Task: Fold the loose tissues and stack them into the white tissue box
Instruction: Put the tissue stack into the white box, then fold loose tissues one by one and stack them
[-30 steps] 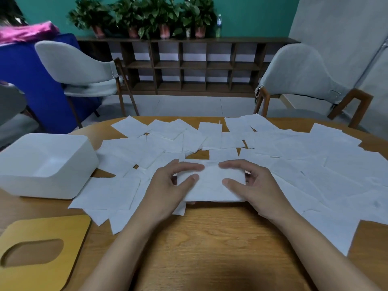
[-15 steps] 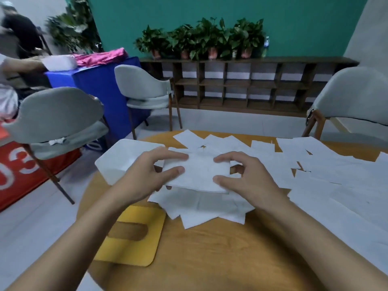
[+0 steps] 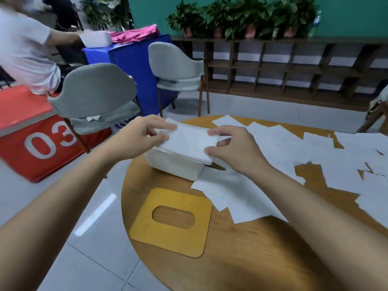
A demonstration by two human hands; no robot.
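A folded white tissue (image 3: 189,142) hangs flat just above the open white tissue box (image 3: 174,165), which stands near the left edge of the round wooden table (image 3: 241,248). My left hand (image 3: 138,137) pinches the tissue's left end between thumb and fingers. My right hand (image 3: 233,148) pinches its right end the same way. The tissue hides the inside of the box. Several loose tissues (image 3: 315,152) lie spread over the right half of the table, and a few (image 3: 237,196) lie under my right wrist.
A yellow wooden lid with an oval slot (image 3: 172,221) lies flat in front of the box. Grey chairs (image 3: 94,97) stand left of the table, with a red box marked 03 (image 3: 42,139) and a seated person (image 3: 27,49) beyond. A wooden shelf with plants (image 3: 294,66) lines the back wall.
Both hands lifted the folded tissue off the pile and carried it left to above the box. My head turned left, so the box now sits in the middle of the view.
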